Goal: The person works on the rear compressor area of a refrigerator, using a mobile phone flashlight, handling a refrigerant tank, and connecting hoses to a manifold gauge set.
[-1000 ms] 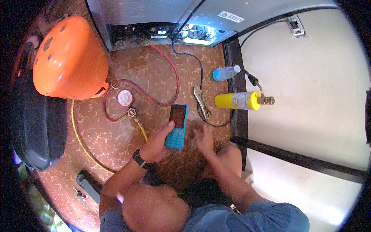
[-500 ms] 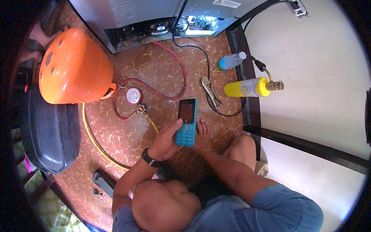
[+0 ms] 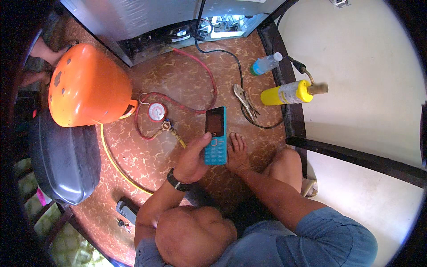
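My left hand (image 3: 192, 158), with a dark-strapped watch on its wrist, is closed around a teal keypad phone (image 3: 216, 153). The phone's dark screen and keys face up, and my thumb lies along its left edge. Just right of the phone is my right hand (image 3: 238, 152), palm down with fingers stretched and apart. It holds nothing visible and seems to rest on the floor. Left of the phone lies a round pressure gauge (image 3: 156, 112) with a brass valve (image 3: 167, 126). A red hose (image 3: 210, 73) and a yellow hose (image 3: 114, 162) run from the valve area.
An orange gas cylinder (image 3: 89, 84) and a black plastic case (image 3: 64, 155) stand left, near another person's leg (image 3: 44, 48). Ahead is a grey appliance (image 3: 147, 18) with exposed lower parts. Locking pliers (image 3: 243, 100), a plastic bottle (image 3: 266, 64) and a yellow torch canister (image 3: 284, 93) lie right.
The view has shifted slightly. My right hand shows more fully beside the phone, its fingers more spread. My left hand still holds the phone.
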The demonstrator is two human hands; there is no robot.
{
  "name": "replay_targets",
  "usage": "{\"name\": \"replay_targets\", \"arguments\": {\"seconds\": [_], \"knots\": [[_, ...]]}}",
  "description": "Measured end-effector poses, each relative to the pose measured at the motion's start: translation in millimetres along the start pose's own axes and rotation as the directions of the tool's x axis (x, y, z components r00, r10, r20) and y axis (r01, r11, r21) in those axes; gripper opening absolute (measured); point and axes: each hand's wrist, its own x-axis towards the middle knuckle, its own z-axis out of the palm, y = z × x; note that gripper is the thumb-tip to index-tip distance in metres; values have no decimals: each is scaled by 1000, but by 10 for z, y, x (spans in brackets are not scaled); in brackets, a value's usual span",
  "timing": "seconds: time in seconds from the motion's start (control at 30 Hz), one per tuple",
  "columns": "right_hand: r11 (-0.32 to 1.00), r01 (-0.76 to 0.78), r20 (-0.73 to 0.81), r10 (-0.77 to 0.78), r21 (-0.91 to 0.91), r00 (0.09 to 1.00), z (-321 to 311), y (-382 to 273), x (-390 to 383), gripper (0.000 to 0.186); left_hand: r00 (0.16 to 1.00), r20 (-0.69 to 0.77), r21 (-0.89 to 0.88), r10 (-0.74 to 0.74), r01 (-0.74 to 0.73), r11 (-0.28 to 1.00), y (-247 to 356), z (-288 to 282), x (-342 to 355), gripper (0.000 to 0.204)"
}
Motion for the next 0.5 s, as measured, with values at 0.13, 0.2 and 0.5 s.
{"name": "replay_targets", "arguments": {"seconds": [0.13,0.2,0.5], "knots": [[1000,4,-1,-4,-19,1000,-4,25,-4,61,999,40,-19,-6,7,1000,20,119,-61,33],[1000,4,11,-4,-23,1000,-22,30,2,60,1000,20,-20,1,0,1000,1,125,-77,34],[999,19,14,-19,-35,1000,82,34,-12,57,1000,17,16,1,-1,1000,-210,-94,-111,33]]}}
